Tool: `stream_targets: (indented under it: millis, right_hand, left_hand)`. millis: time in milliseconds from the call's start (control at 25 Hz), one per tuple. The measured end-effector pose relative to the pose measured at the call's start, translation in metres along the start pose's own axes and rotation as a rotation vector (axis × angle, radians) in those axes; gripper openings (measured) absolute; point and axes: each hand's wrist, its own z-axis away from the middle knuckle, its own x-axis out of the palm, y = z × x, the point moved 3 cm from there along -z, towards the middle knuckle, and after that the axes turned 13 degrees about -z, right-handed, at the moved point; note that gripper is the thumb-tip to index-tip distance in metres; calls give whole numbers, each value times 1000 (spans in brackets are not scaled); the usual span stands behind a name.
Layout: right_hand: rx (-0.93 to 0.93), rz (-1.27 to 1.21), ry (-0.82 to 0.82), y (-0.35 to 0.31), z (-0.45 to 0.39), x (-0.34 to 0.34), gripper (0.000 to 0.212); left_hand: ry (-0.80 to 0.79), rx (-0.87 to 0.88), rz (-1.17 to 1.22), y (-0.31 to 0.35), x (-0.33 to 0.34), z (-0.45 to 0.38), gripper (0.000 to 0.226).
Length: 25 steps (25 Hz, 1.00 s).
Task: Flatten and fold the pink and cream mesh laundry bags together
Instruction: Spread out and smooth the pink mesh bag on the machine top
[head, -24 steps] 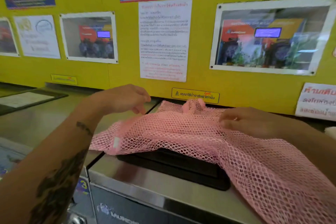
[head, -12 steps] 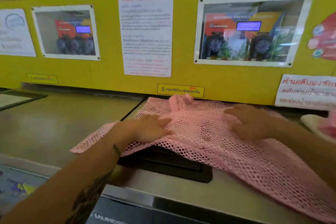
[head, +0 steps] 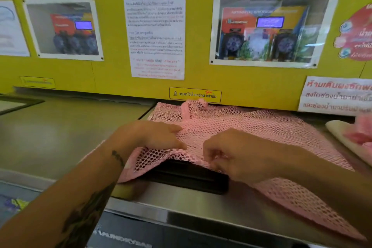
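The pink mesh bag (head: pixel 241 127) lies spread over the top of a steel washing machine (head: pixel 181 205), draped across a black lid handle (head: pixel 189 175) and trailing off the near edge below the right forearm. Its bunched neck sits at the far edge, beyond both hands, against the yellow wall (head: pixel 251 86).

The left hand (head: pixel 149 137) rests on the mesh with fingers extended toward the right hand; they appear to press rather than grip. The right hand (head: pixel 237 155) is curled, fingertips tucked under and apparently pinching a fold of mesh just beside the left hand's fingertips. How firmly it holds cannot be told.

A cream item (head: pixel 346 141), probably the cream bag, lies well to the outside of the right forearm with more pink fabric on it; blur prevents confirmation.

Handling judgement: the mesh is light, limp and open-weave. It will not hold a crease unaided and is likely to slide on the smooth steel. The holes may snag on fingertips and on the handle. It is best held at hems or corners, one hand pinning while the other draws the material flat. The overhanging portion should be gathered onto the top before folding, since its weight may drag the bag off.
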Motion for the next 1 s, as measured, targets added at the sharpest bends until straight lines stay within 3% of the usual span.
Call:
stream_targets:
  millis: [80, 160, 240, 320, 400, 480, 560, 640, 720, 800, 1000]
  right_hand:
    - [-30, -252, -79, -10, 7, -12, 15]
    - [-36, -454, -114, -15, 14, -25, 8]
    - [4, -374, 53, 4, 6, -43, 12]
    - [113, -141, 215, 39, -9, -53, 24]
    - [293, 46, 170, 83, -20, -45, 48]
    - [482, 143, 70, 126, -20, -28, 82]
    - [617, 86, 18, 161, -13, -17, 111]
    - [683, 43, -18, 175, 1, -19, 123]
    - [714, 10, -66, 174, 15, -27, 123]
    - [697, 5, -72, 166, 23, -36, 118]
    - [473, 63, -4, 110, 10, -25, 89]
  left_hand:
    - [80, -6, 53, -4, -15, 11, 50]
    - [259, -88, 132, -14, -32, 12, 33]
    - [385, -195, 217, -27, -38, 4, 23]
    - [429, -208, 233, -31, -35, -7, 15]
    - [304, -138, 140, -30, -21, -21, 24]
    - [89, -71, 8, -30, -2, -35, 54]
    - [-41, -78, -64, -38, 7, -47, 82]
    - [-109, -75, -10, -50, 7, -55, 85]
    - [-123, -71, 87, -61, 4, -58, 80]
    - [-29, -117, 73, -75, 3, -66, 77]
    - [421, -255, -144, -75, -10, -67, 43]
